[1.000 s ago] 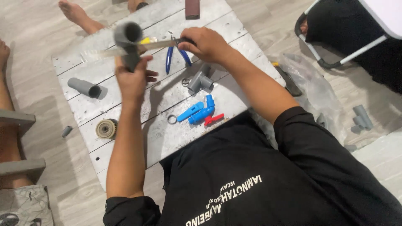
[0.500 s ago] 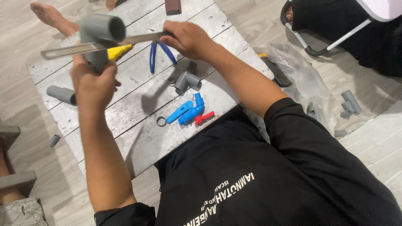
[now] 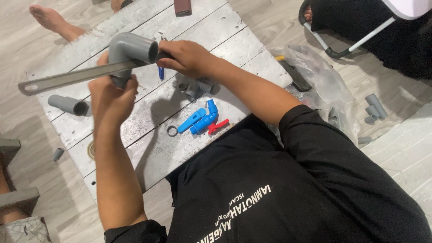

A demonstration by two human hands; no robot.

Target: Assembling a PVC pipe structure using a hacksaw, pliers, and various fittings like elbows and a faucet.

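Two hands raised above a whitewashed plank counter (image 3: 148, 148), upper left of the frame. Left hand (image 3: 111, 92) clenched around the lower leg of a grey pipe elbow (image 3: 128, 48), held upright with its open socket facing right. Right hand (image 3: 189, 56) closed on the near end of a long flat metal bar (image 3: 76, 76), laid across the elbow and slanting down toward the left edge of the frame, with a hole at its far end. Just below the right hand, blue-handled pliers (image 3: 160, 73) mostly hidden. On the counter, centre: grey fittings (image 3: 195, 87), a blue ball valve (image 3: 203, 121) with red lever (image 3: 218, 126), a blue part (image 3: 190, 120) beside it, and a small ring (image 3: 172, 131). At left, a short grey pipe piece (image 3: 68, 104). Right of the counter, on the floor, a clear plastic bag (image 3: 321, 81) and more grey pipe pieces (image 3: 374, 108). Upper left corner, another person's bare foot (image 3: 51, 20).
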